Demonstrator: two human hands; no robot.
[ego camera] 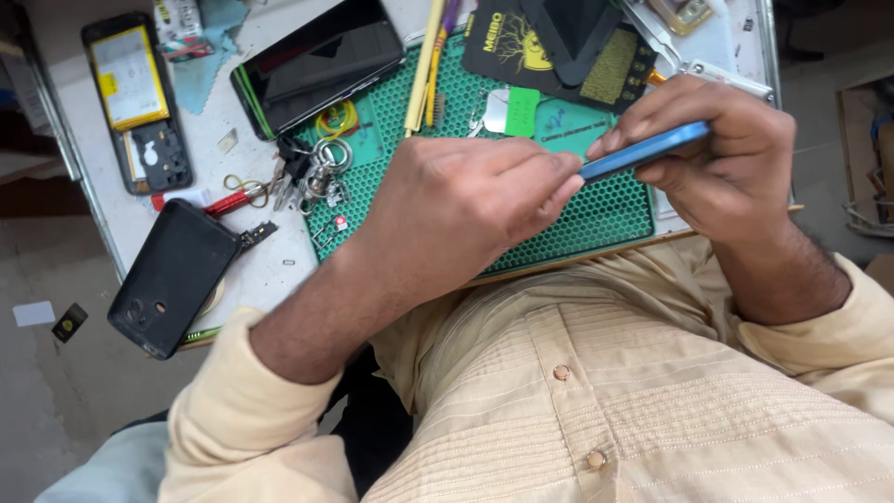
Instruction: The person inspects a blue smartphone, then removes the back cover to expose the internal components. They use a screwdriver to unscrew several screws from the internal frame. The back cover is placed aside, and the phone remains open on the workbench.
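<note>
While both hands meet over the green mat [596, 219], I log the right hand [722, 154] clamped around a blue phone [643, 152], seen edge-on and tilted, held above the mat's right half. My left hand [466, 205] has its fingers [549, 182] curled and pinched against the phone's near end; whether a small tool sits between them I cannot tell. Cream sleeves and shirt fill the lower view.

On the mat's far edge: a black card with yellow print [559, 47], a green sticky tag [521, 112], a yellow ring [337, 121], and yellow sticks [424, 65] lying lengthwise.

Left of the mat on the white desk [247, 102]: a dark phone [321, 61] face up, partly overlapping the mat corner. A key bunch [312, 177] lies at the mat's left edge, a red-handled tool [228, 200] just beside it. An opened phone with a yellow battery [135, 98] lies near the far-left corner. A black phone back cover [172, 275] rests at the near desk edge. Metal tweezers [694, 61] lie beyond the right hand.
</note>
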